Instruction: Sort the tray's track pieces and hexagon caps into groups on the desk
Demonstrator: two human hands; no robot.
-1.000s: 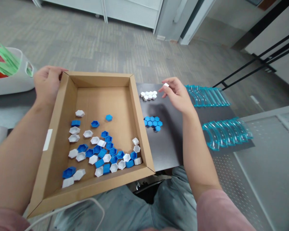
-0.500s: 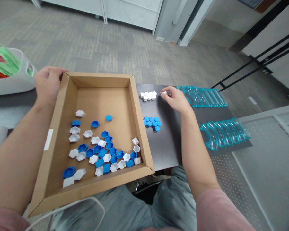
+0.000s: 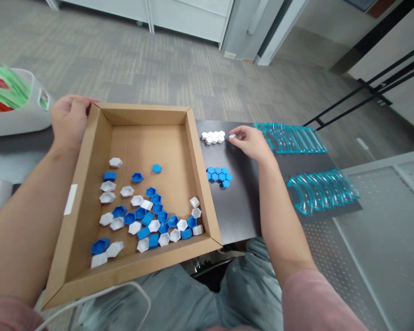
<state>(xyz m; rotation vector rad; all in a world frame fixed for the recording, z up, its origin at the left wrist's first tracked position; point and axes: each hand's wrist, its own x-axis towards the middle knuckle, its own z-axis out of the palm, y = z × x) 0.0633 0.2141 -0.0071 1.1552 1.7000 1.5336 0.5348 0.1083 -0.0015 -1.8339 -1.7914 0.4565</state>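
Lit brightly and evenly from overhead. Drops a soft, faint shadow on the dark tabletop [image 3: 243,211] just beneath the right hand [image 3: 253,143] and its fingers [image 3: 240,133]. Glints mildly on the clear blue curved pieces [image 3: 291,138] right of the fingers. Sharp at the fingertips. Bows and stretches toward the edges, far from the fingers.

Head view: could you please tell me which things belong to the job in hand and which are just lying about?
In use: left hand on box; right hand with white tile; white cluster; blue cluster; loose tiles in box.
Lying about: teal curves; bin.
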